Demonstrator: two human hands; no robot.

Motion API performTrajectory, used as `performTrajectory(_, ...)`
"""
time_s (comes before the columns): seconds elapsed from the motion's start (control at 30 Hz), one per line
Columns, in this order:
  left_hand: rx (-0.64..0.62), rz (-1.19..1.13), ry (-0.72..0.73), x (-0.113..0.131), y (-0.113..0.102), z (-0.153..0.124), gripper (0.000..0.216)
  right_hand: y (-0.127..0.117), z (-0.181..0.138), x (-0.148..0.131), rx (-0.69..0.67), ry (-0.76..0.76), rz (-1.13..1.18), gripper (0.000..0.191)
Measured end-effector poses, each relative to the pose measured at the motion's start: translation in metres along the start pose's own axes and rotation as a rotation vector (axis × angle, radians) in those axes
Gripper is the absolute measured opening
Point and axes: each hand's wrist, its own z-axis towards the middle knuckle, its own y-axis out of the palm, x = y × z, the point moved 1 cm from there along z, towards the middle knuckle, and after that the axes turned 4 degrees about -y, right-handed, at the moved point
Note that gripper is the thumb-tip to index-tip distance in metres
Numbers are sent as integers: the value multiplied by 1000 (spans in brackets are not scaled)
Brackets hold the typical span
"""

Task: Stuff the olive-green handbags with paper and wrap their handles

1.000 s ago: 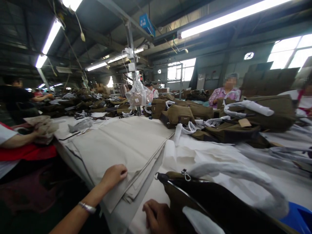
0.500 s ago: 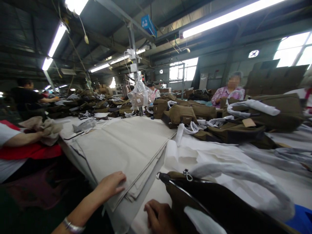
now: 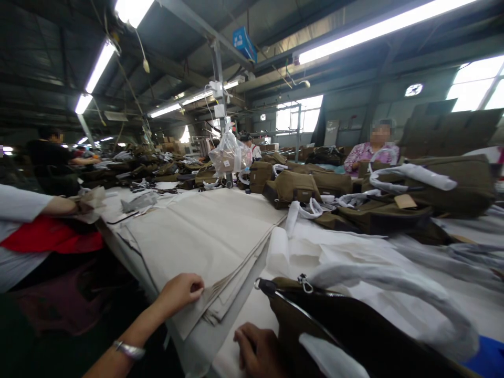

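Note:
My left hand (image 3: 180,292) rests on the near corner of a stack of beige fabric sheets (image 3: 205,231), its fingers curled and pinching the top sheet's edge. My right hand (image 3: 258,350) lies low at the frame's bottom, pressed against the side of an olive-brown bag (image 3: 354,336) with an open zipper and a paper-wrapped handle (image 3: 394,289). Whether the right hand grips the bag cannot be told.
Several olive bags (image 3: 299,186) and white wrapping paper (image 3: 334,247) cover the table beyond. A co-worker's arm (image 3: 59,207) holds cloth at the left. Another person (image 3: 374,149) sits across the table. A plastic bag (image 3: 230,155) hangs from a pole.
My left hand's fingers have curled from flat on the stack to pinching the top sheet's corner. The co-worker at the left has shifted their cloth. My right hand has stayed put.

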Motion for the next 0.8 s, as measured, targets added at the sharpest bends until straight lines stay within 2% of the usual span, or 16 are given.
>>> performTrajectory(0.2, 10, -145, 43, -13, 1, 10, 7, 1, 1, -3, 33, 29, 35, 45)
performTrajectory(0.37, 198, -214, 32, -19, 2, 13, 16, 6, 5, -3, 100, 33, 186, 54)
performTrajectory(0.57, 390, -304, -12, -15, -1, 21, 30, 15, 16, 6, 216, 50, 624, 72)
performTrajectory(0.67, 392, -371, 16, -12, -12, 20, 39, 15, 22, 13, 295, 118, 833, 80)
performTrajectory(0.8, 283, -432, 81, -9, -25, 2, 44, 15, 29, 21, 308, 277, 1085, 94)
